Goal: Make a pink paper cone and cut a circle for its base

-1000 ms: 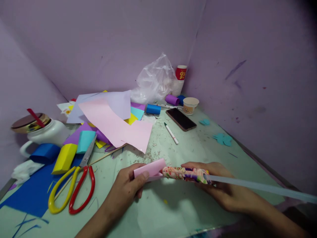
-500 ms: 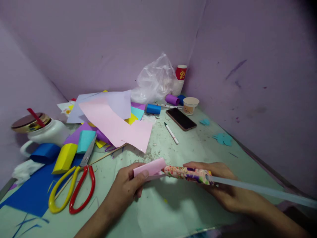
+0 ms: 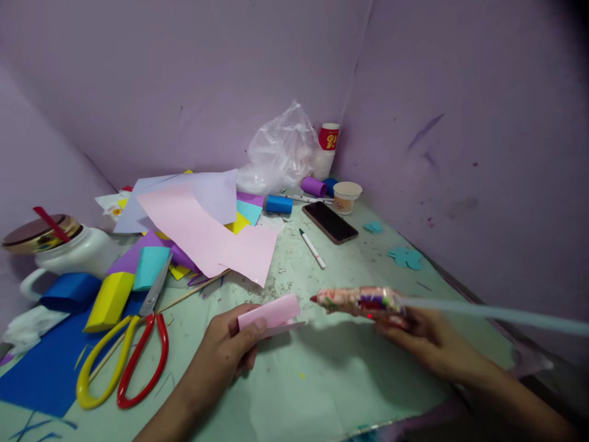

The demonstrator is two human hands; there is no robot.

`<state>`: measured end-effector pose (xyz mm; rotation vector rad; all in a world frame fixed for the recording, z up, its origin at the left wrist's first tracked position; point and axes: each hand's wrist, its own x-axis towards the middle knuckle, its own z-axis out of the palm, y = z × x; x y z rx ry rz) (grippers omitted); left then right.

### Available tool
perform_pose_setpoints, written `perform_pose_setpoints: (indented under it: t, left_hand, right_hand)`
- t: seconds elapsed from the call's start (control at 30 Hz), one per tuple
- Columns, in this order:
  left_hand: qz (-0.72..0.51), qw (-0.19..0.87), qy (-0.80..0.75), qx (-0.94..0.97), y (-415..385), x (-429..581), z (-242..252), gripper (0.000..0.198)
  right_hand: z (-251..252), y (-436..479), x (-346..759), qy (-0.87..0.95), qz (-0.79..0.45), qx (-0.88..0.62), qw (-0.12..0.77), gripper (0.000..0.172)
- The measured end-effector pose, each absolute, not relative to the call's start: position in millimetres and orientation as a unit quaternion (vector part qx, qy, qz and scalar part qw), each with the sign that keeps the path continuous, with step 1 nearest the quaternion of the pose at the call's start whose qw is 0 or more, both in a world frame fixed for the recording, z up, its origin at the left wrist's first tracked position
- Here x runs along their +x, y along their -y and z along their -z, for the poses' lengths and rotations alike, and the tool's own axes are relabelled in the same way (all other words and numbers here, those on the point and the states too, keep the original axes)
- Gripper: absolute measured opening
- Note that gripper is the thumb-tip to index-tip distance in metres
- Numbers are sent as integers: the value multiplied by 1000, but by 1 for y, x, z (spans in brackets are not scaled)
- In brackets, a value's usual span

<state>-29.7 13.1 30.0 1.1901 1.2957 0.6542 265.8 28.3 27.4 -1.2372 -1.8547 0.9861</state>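
Rolled pink paper [image 3: 271,313] is pinched between the thumb and fingers of my left hand [image 3: 234,344], near the bottom middle. One edge of the paper hangs loose below the roll. My right hand [image 3: 423,337] grips a patterned glue gun [image 3: 356,301] with a red tip and a long translucent glue stick out of its back. That tip points left at the pink paper, with a small gap between them. Red and yellow scissors [image 3: 140,344] lie at the left, beside a yellow paper roll [image 3: 109,301] and a light blue one [image 3: 151,268].
Pink paper sheets [image 3: 207,236], a plastic bag [image 3: 280,150] and a white mug [image 3: 76,255] stand or lie towards the back and left. A marker [image 3: 311,248], a phone [image 3: 330,221], a small cup [image 3: 346,196] and blue cutouts [image 3: 405,258] are beyond my hands.
The glue gun has moved right, away from the pink paper, and a gap now shows between them. The view has shifted slightly, while my left hand still holds the paper.
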Motion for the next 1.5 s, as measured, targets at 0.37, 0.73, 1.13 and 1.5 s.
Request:
perform_pose_setpoints:
  t: [0.37, 0.73, 1.13, 1.5]
  left_hand:
    - [-287, 591, -588, 472, -12, -25, -34, 56]
    - [-301, 590, -563, 494, -12, -28, -30, 52]
    - [-326, 628, -538, 458, -9, -27, -29, 52]
    - [-306, 647, -525, 461, -14, -29, -24, 55]
  right_hand:
    - [-12, -61, 300, 407, -565, -599, 396, 30]
    - [-26, -79, 287, 596, -251, -735, 206, 39]
    - [-18, -35, 176, 487, -682, -393, 379, 68]
    - [-15, -36, 174, 403, -685, -450, 407, 52]
